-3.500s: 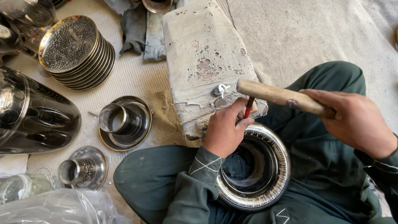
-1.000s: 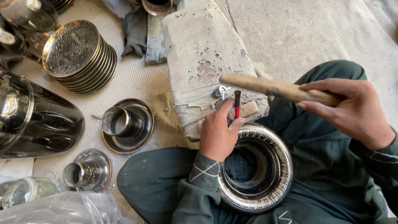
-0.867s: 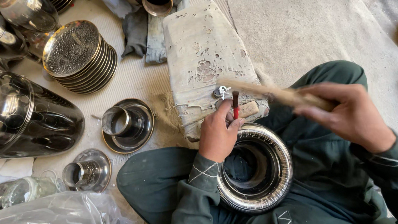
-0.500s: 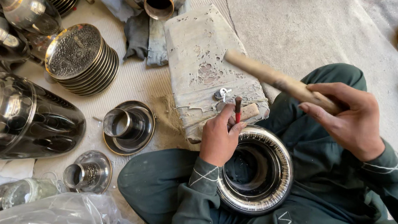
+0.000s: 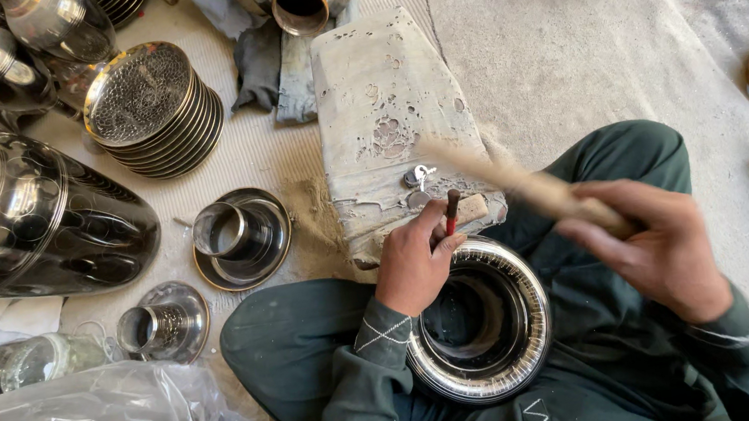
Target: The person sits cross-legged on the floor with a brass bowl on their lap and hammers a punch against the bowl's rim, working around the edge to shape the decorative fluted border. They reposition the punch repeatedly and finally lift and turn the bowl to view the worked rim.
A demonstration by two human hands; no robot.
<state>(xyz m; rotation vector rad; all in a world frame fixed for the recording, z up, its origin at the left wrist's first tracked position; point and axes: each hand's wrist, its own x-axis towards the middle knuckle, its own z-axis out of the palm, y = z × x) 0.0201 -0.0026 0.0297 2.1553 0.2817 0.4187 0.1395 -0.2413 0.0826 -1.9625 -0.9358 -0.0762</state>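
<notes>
Head view: our left hand (image 5: pixel 414 263) has its fingers clamped on a small red-handled punch (image 5: pixel 452 209), tip set on the near end of the block (image 5: pixel 388 123) just below a small metal fitting (image 5: pixel 417 177), while a shiny ring-shaped bowl (image 5: pixel 480 331) sits in our lap. Our right hand (image 5: pixel 660 247) has its fingers wrapped tight round a wooden hammer handle (image 5: pixel 524 184), motion-blurred above the punch. We judge this the striking step; the next blow needs the punch held upright and steady, hit square on its top, clear of our left fingers.
</notes>
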